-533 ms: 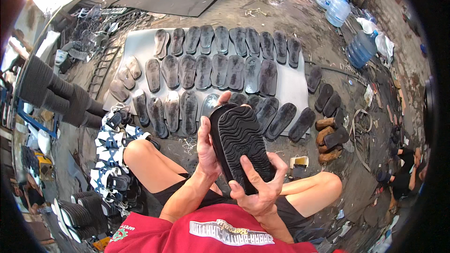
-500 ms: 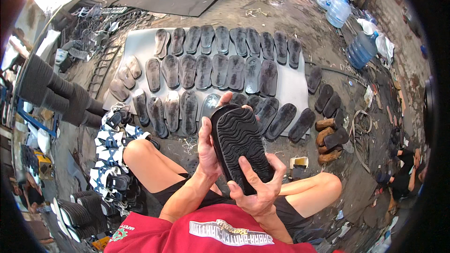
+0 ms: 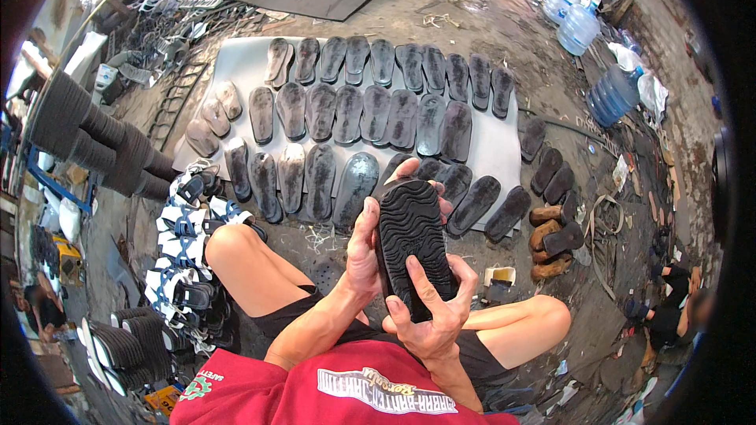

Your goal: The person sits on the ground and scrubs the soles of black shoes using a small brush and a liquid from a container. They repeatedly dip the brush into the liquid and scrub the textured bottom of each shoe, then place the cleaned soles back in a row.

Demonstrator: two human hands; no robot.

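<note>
A black sandal sole [image 3: 411,224] is held up between my hands over my lap, its wavy tread facing me. My left hand [image 3: 364,256] grips its upper left side, thumb along the edge and fingertips showing past the top and right rim. Lower down, my right hand [image 3: 437,323] holds the heel end, with one finger laid on the tread and the other fingers at the right edge. The sole's other face is hidden. Beyond it, several dark soles [image 3: 320,181] lie in rows on a pale sheet [image 3: 512,130].
Strapped blue-and-white sandals [image 3: 183,244] are piled by my left knee. Stacks of dark soles [image 3: 67,122] stand farther left. Brown shoe forms [image 3: 545,240] lie beyond my right knee, near a looped strap [image 3: 605,228]. Water jugs [image 3: 614,94] stand at the far right.
Both hands have shifted slightly right with the sole, which now stands more upright. The sole behind it in the near row shows more. My grip looks the same.
</note>
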